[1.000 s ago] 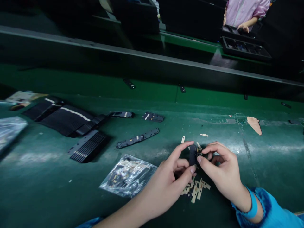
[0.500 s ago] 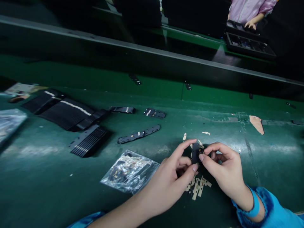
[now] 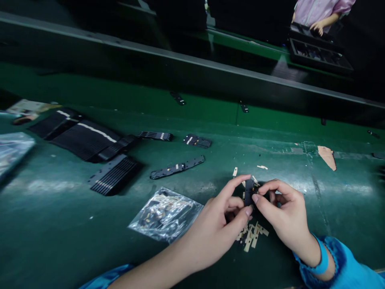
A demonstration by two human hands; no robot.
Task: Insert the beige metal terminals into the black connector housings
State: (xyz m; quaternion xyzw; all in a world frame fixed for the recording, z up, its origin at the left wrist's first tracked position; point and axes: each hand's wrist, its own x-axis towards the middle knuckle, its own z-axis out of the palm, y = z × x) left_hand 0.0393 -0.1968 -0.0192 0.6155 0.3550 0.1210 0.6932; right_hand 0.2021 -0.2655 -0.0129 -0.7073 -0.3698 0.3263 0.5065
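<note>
My left hand [image 3: 224, 218] grips a small black plate [image 3: 248, 192] upright between thumb and index finger. At the plate's right edge, my right hand [image 3: 282, 212] pinches with thumb and index finger; a tiny dark piece with a gold spot shows there, mostly hidden by the fingertips. Below and behind the hands lies a loose pile of cream-coloured small strips [image 3: 251, 237]. A clear plastic bag [image 3: 165, 214] of small parts lies left of my left hand.
Rows of stacked black plates [image 3: 112, 176] and a larger black stack [image 3: 81, 134] lie at left. Black plates [image 3: 177, 167] sit mid-table. A tan scrap [image 3: 327, 157] is at right. Beyond the dark rail, a person's hand [image 3: 318, 27] rests at a black tray [image 3: 320, 56].
The view has shifted slightly, so the table items appear a little displaced. Both hands keep nearly the same pose at the black plate.
</note>
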